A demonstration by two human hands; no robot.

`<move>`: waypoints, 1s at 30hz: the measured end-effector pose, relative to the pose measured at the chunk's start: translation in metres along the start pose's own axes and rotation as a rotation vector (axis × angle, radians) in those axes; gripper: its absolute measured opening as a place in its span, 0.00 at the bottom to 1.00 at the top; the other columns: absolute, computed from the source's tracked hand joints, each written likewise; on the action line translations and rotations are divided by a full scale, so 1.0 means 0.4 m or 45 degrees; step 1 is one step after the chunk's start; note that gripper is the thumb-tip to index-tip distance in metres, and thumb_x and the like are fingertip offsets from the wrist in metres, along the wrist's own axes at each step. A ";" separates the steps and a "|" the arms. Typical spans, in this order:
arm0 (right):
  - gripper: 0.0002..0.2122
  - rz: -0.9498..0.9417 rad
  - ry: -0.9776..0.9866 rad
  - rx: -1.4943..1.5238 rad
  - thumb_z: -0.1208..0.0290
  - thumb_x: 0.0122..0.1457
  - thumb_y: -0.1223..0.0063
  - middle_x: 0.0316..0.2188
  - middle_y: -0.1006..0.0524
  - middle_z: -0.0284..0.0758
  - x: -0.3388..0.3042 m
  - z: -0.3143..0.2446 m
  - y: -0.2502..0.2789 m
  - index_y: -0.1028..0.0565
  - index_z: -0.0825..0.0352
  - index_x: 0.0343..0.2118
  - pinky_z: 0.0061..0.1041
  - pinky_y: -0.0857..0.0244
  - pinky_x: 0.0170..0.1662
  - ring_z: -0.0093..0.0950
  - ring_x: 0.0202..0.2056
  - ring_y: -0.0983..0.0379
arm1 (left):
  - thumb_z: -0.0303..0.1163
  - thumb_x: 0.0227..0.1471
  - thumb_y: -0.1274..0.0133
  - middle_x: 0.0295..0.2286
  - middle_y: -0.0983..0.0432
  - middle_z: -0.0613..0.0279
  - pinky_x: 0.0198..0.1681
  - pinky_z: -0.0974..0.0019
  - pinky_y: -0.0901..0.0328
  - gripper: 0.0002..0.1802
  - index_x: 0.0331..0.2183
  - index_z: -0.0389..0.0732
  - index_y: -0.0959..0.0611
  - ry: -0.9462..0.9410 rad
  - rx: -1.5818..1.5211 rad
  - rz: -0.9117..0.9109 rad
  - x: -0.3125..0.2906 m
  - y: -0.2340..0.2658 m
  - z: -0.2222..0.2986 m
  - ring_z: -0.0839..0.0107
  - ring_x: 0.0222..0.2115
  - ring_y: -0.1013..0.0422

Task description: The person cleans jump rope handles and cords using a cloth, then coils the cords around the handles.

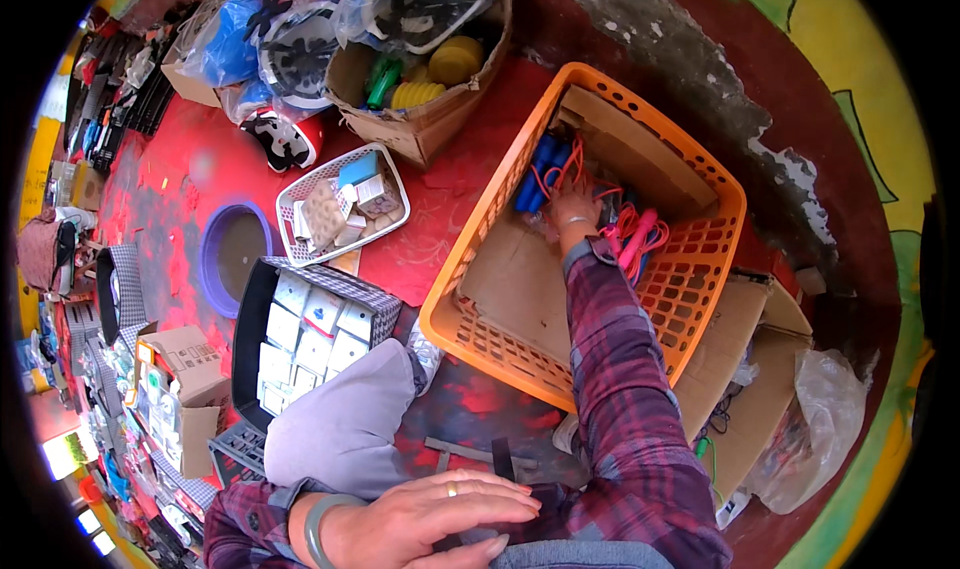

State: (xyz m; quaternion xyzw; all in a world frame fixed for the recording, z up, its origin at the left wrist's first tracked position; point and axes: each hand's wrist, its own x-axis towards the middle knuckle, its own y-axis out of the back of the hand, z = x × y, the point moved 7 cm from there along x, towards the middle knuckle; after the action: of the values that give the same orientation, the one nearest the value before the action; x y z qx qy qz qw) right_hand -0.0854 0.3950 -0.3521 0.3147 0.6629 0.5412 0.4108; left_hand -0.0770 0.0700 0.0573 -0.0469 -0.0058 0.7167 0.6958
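Observation:
My right hand [574, 207] reaches down into a large orange plastic basket [463, 334], among skipping ropes. Blue handles [540, 172] lie just left of the hand, with red cord [628, 219] and pink handles [638, 241] to its right. My fingertips are partly hidden among the cords, and I cannot tell whether they grip anything. A flat piece of cardboard [520, 279] lines the basket's bottom. Over my lap, my left hand [430, 517] lies with its fingers stretched out, holding nothing.
Left of the basket are a white basket [287, 217] of small boxes, a purple basin [212, 289] and a checked box [380, 304] of white packages. Behind stands a carton [400, 134] with bagged helmets. An opened carton [735, 344] and a plastic bag [825, 419] sit at right.

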 end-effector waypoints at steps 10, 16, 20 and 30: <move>0.15 -0.291 0.808 -0.119 0.62 0.52 0.57 0.34 0.24 0.43 -0.078 -0.078 0.300 0.23 0.67 0.34 0.28 0.34 0.41 0.38 0.38 0.27 | 0.21 0.49 0.56 0.38 0.27 0.52 0.47 0.64 0.39 0.12 0.38 0.31 0.25 0.105 -0.017 0.015 -0.033 -0.062 -0.032 0.63 0.42 0.32; 0.15 -0.294 0.344 1.248 0.65 0.55 0.51 0.31 0.25 0.29 -0.350 0.322 0.702 0.26 0.70 0.40 0.18 0.36 0.36 0.18 0.31 0.32 | 0.33 0.52 0.55 0.36 0.26 0.50 0.41 0.70 0.41 0.15 0.19 0.33 0.25 0.077 -0.330 0.211 -0.018 -0.087 -0.032 0.71 0.36 0.32; 0.17 -0.190 -0.095 1.652 0.62 0.57 0.54 0.36 0.25 0.32 -0.672 0.632 0.799 0.30 0.67 0.45 0.17 0.36 0.37 0.20 0.35 0.29 | 0.34 0.53 0.55 0.35 0.26 0.48 0.43 0.67 0.40 0.16 0.18 0.38 0.28 0.009 -0.580 0.321 0.004 -0.105 -0.073 0.68 0.37 0.31; 0.17 0.203 -0.966 1.927 0.62 0.59 0.56 0.36 0.24 0.36 -1.448 1.132 0.410 0.32 0.68 0.46 0.19 0.33 0.34 0.23 0.33 0.26 | 0.37 0.54 0.57 0.37 0.26 0.59 0.43 0.68 0.39 0.14 0.37 0.39 0.25 0.274 -0.575 0.333 0.086 -0.158 -0.180 0.70 0.40 0.32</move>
State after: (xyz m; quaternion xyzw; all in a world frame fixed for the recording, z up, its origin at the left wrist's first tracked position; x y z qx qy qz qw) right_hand 0.5801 0.1391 -0.1087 0.7105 0.6394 -0.1629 0.2446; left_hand -0.0097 0.1024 -0.0116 -0.2770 -0.0853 0.7718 0.5660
